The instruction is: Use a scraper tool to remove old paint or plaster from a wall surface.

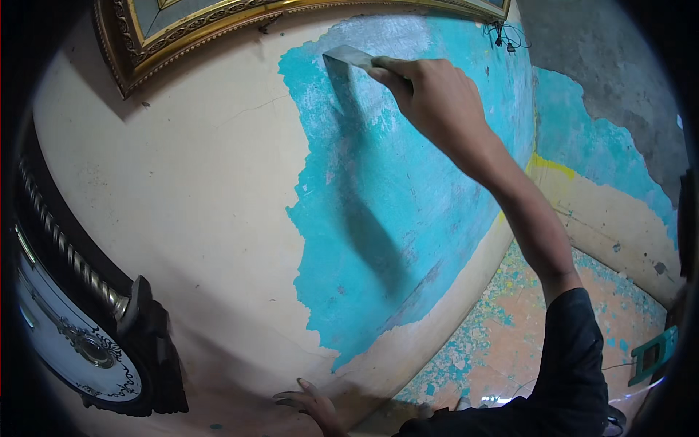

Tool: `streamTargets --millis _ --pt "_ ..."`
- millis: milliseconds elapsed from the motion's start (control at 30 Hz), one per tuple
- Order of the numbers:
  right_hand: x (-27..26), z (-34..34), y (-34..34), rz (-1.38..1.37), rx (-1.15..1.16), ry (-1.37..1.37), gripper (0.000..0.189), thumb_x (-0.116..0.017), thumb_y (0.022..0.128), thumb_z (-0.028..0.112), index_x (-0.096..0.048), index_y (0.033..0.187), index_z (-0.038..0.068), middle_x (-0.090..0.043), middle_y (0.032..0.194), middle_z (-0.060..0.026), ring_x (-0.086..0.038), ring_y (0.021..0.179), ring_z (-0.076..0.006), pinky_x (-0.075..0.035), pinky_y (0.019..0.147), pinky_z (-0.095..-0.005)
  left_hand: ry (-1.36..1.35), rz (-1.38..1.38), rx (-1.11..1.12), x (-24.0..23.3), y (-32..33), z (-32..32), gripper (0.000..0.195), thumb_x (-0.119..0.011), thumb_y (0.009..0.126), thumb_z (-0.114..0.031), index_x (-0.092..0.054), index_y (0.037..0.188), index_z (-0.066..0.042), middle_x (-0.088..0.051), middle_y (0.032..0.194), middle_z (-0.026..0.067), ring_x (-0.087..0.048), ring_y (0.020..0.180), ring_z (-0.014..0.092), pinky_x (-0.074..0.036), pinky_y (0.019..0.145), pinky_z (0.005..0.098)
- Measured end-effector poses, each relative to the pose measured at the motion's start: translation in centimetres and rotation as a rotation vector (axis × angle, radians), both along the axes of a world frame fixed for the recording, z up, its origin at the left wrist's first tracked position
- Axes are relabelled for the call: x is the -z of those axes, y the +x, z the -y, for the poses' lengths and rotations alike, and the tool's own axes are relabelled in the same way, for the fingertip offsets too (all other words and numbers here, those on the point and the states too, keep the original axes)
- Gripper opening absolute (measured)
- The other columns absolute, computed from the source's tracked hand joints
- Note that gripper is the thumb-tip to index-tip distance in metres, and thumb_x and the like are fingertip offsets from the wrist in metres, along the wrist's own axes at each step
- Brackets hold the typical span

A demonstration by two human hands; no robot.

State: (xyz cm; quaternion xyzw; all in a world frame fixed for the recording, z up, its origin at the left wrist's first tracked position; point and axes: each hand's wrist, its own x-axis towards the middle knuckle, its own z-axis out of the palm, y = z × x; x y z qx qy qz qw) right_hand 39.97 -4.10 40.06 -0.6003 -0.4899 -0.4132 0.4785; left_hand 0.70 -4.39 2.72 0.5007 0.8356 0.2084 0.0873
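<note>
My right hand (437, 90) is closed on a flat scraper (347, 56), a putty knife by its look, whose wide edge lies at the wall near the top of a turquoise patch. The turquoise paint (349, 273) has a ragged left edge against the cream paint (218, 180). Toward the top the patch looks greyish and scuffed. Low in the view, my left hand (311, 404) is at the cream wall below the patch, fingers spread and holding nothing; whether it touches the wall is unclear.
A gilded frame (180, 41) hangs at top left, with dark cables (505, 39) by its right corner. A dark carved wooden clock-like piece (150, 344) stands at lower left. Paint flakes (453, 349) litter the tiled floor. A teal plastic object (652, 355) is at far right.
</note>
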Motion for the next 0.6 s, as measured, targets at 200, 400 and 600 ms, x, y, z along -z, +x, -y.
streamTargets --millis 200,400,600 --pt "-3.4 -0.9 0.1 -0.036 0.02 0.066 0.029 -0.059 0.097 0.031 -0.076 0.095 0.008 -0.069 0.081 -0.0215 -0.066 0.075 -0.0437 -0.052 0.067 -0.0525 0.365 0.249 0.121 5.0 -1.4 -1.7 0.086 -0.033 0.106 -0.05 0.007 0.155 0.008 0.002 0.158 0.042 -0.004 0.151 0.049 -0.01 0.122 0.0558" --pt "-1.8 0.6 -0.7 -0.012 0.056 0.018 0.031 -0.059 0.097 0.036 -0.078 0.097 0.011 -0.07 0.077 -0.0189 -0.067 0.071 -0.0414 -0.053 0.063 -0.0509 0.304 0.382 0.11 2.8 -1.1 -0.1 0.083 -0.033 0.107 -0.048 0.006 0.156 0.007 0.001 0.16 0.0388 -0.004 0.152 0.048 -0.009 0.122 0.0536" --pt "0.6 -0.1 -1.9 -0.058 0.006 -0.021 0.028 -0.059 0.097 0.034 -0.076 0.097 0.012 -0.069 0.078 -0.021 -0.067 0.071 -0.0422 -0.051 0.062 -0.0535 0.243 0.278 0.144 2.4 -1.9 0.2 0.086 -0.033 0.107 -0.05 0.01 0.155 0.007 0.01 0.157 0.0418 0.002 0.151 0.05 -0.012 0.121 0.0548"
